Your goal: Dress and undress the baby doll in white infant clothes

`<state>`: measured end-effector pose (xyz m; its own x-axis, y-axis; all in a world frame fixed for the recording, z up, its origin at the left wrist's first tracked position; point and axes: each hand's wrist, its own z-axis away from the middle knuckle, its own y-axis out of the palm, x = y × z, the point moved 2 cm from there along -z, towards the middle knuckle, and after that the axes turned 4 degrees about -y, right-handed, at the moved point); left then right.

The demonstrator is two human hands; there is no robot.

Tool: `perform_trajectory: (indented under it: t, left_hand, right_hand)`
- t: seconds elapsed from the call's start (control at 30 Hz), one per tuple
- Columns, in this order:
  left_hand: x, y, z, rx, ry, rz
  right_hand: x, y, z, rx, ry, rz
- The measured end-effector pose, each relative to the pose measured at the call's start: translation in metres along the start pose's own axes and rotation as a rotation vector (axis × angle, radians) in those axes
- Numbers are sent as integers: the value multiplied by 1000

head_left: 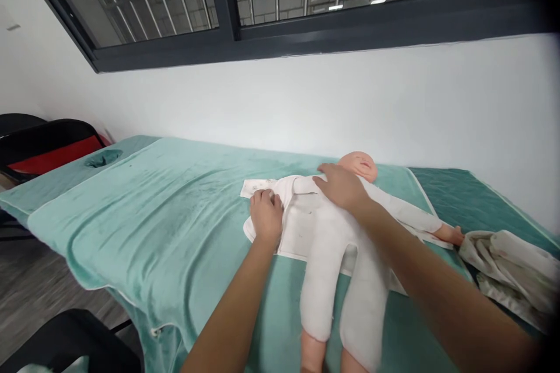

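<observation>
A baby doll [328, 233] in white lies on its back, with its head toward the wall and its legs toward me. Spread beneath it is a white baby garment [295, 233], whose printed sleeve end [258, 186] points left. My left hand [266, 215] has its fingers curled down on the garment beside the doll's arm at the left. Resting on the doll's upper chest, just below the head [359, 164], is my right hand [343, 186], its fingers stretched out. The doll's other arm reaches right over the garment. My right forearm hides part of the doll's side.
A green velvety cover [144, 210] drapes over the bed. Crumpled pale cloth [511, 268] lies at the right edge. A black and red chair [56, 148] stands at the left, and a black seat [74, 341] is at the lower left. Behind are a white wall and a barred window.
</observation>
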<state>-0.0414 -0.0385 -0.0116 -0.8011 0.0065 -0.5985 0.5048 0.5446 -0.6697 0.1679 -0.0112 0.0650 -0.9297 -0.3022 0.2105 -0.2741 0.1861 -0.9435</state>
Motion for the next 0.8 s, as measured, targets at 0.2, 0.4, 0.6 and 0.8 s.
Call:
perform_trajectory:
  t: [0.2,0.4,0.6,0.8]
  left_hand:
    - [-4,-2,1,22,-53,-71]
    - [-9,-4,5,45,83,73]
    - [-18,-3,13,163,87,276]
    - [-54,3,10,289,-15,598]
  right_hand:
    - [-76,5,93,-631,431,-255]
    - [-83,10,118,-269,637,-155]
    - [-79,8,118,-225,660,-307]
    - [-79,27,112,-363,537,-804]
